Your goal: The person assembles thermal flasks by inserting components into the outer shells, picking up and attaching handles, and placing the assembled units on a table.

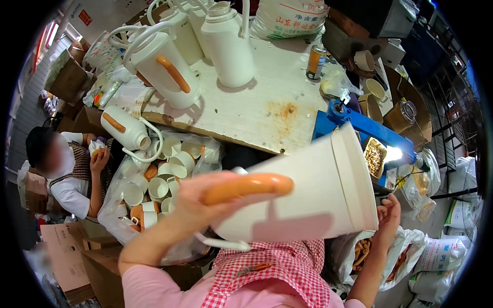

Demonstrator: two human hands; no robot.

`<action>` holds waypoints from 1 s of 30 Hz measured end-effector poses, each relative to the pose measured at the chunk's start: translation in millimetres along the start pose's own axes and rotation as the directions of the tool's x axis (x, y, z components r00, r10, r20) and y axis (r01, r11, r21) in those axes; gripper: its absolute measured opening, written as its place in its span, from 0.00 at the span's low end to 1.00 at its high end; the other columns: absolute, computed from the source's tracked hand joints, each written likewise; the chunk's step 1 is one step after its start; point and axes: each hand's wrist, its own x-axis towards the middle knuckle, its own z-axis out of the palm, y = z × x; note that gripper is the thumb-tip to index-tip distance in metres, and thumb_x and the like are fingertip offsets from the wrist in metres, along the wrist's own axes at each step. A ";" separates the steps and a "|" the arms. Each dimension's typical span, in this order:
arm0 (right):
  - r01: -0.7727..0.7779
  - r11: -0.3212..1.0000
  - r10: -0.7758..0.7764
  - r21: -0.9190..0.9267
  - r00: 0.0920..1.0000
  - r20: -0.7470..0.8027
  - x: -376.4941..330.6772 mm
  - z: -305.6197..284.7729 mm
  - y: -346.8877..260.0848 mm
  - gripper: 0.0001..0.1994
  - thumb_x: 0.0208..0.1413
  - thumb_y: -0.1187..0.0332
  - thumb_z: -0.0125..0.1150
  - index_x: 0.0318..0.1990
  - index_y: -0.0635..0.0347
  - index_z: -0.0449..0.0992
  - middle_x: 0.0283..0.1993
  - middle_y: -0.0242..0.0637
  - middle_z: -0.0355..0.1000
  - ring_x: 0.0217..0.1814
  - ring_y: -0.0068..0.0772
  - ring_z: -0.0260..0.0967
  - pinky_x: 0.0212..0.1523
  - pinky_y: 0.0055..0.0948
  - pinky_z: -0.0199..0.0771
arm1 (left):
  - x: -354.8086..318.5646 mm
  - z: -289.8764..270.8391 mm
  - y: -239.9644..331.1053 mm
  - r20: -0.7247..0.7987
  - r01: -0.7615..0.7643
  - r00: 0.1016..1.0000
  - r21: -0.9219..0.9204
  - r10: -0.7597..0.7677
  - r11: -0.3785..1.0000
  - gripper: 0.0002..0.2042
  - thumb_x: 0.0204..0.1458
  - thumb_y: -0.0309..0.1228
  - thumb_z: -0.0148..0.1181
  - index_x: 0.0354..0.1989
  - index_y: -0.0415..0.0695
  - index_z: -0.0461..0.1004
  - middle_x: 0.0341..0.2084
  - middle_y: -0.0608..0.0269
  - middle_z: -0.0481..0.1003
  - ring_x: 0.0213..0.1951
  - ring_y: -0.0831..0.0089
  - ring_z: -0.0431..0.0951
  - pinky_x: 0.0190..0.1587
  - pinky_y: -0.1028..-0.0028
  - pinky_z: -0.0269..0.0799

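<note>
Coloured characters mark a white sack (289, 19). The left hand (197, 197) grips the orange handle (251, 187) of a smooth cream vacuum jug (313, 192); the right hand (386, 223), loosely open, is beside its broad end.

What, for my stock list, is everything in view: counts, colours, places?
Tapered plastic jug: one, cream, before the person
Tall plastic jugs: at least four, cream, table's left
Round plastic cups: many, cream, in clear plastic bag, left of centre
Tipped plastic jug: one, cream, bag's far edge
Flat table: one, white, upper middle
Bulging sack: one, white, table's far edge
Cylindrical spray can: one, orange, table's right
Metal machine: one, blue, right
Small pieces: many, gold, beside machine
Curved parts: several, orange, lower right
Cardboard boxes: several, brown, left
Co-worker: one, white sleeves, far left
Checked apron: one, red and white, lower middle
Left hand: one, bare, on tapered jug's orange handle
Right hand: one, bare, beside its wide end
</note>
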 end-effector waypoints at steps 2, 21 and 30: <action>-0.088 0.993 0.090 -0.078 0.996 0.022 -9.2 29.4 0.4 0.22 0.68 0.52 0.50 0.56 0.61 0.71 0.42 0.31 0.71 0.34 0.22 0.68 0.42 0.24 0.69 | 16.7 -53.0 25.4 0.053 -0.374 0.911 0.525 0.409 0.765 0.23 0.37 0.27 0.74 0.47 0.40 0.80 0.33 0.59 0.80 0.28 0.66 0.82 0.32 0.71 0.78; 0.215 0.969 -0.245 0.118 0.804 0.541 98.9 444.3 -9.8 0.23 0.57 0.70 0.66 0.57 0.70 0.66 0.48 0.41 0.72 0.48 0.27 0.70 0.50 0.26 0.73 | 250.3 -149.9 -130.0 0.607 -0.422 0.785 0.669 0.122 -0.612 0.05 0.42 0.35 0.58 0.22 0.49 0.76 0.26 0.67 0.68 0.33 0.70 0.70 0.35 0.68 0.62; 0.611 0.742 -0.483 -0.274 0.772 0.413 261.4 636.9 -30.5 0.31 0.58 0.51 0.60 0.56 0.74 0.68 0.50 0.63 0.73 0.56 0.62 0.70 0.57 0.46 0.68 | 177.9 -102.2 -201.9 0.181 -0.109 0.460 0.983 0.869 -0.147 0.22 0.53 0.30 0.62 0.57 0.62 0.70 0.58 0.69 0.66 0.63 0.69 0.64 0.70 0.53 0.51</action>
